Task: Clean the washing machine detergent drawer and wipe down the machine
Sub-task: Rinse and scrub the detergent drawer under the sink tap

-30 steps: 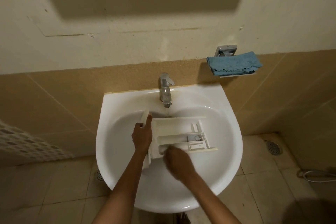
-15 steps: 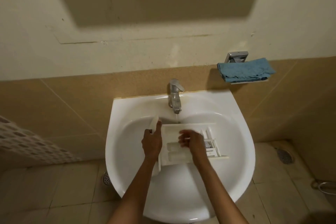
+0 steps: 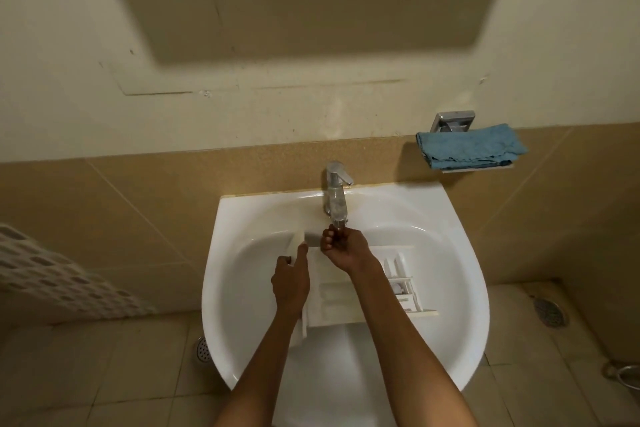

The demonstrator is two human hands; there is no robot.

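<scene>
The white detergent drawer (image 3: 398, 291) lies across the bowl of the white sink (image 3: 450, 253), its compartments facing up. My left hand (image 3: 291, 279) grips the drawer's front panel at the left end, thumb along the panel's edge. My right hand (image 3: 343, 248) is raised above the drawer, right under the spout of the chrome tap (image 3: 336, 198), with its fingers curled together. Whether it holds anything is hidden. Water flow at the spout is too blurred to make out.
A folded blue cloth (image 3: 471, 147) sits on a small wall shelf to the right of the tap. A white perforated basket (image 3: 45, 281) stands at the left. Floor drains (image 3: 549, 312) lie on the tiled floor on both sides of the sink.
My right hand left the drawer's compartments and rose to the tap spout. My left hand kept its grip on the drawer's front. The view shifted, so the sink sits further right.
</scene>
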